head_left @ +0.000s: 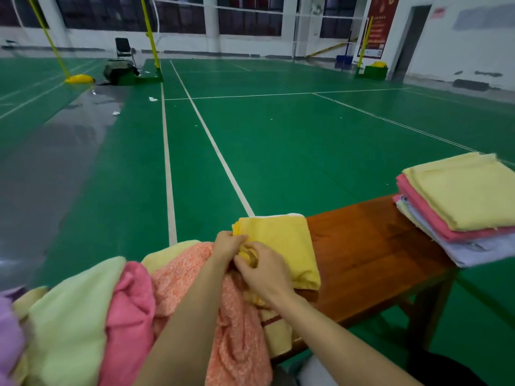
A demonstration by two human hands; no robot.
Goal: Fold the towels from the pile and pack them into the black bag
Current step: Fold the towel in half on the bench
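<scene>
Pinching a bunched corner of the yellow towel (281,243) with the left hand (227,245), fingers curled tight round the cloth. Holding the same bunched bit with the right hand (264,271), its grip closed too, thumb and fingers pressing into the folds. Both hands touching each other at the near left edge of the towel.

Lying half flat on the brown worktop (370,246), the yellow towel, with its far part smooth and its near part hanging down over the near edge. Showing a dark red stripe low on the hanging part.

Sitting to the left, a messy pile of towels (117,316): an orange fluffy towel (195,288) just under the left arm, then a pink towel (131,310), then a pale green towel (72,319), and a bit of purple towel (8,330) at the far left edge. Touching the yellow towel, the orange one.

Resting at the right end of the worktop, well apart from the hands, a neat stack of folded towels (459,213), pale yellow on top, pink under it, and light ones at the bottom. Sticking out a little past the worktop's end.

Stretching out beyond, a green court floor (278,135) with white lines. Standing far off on the left, yellow net posts (152,37), a black chair (124,48) and a dark bag (118,71) on the floor. Cannot tell if that is the bag for packing.
</scene>
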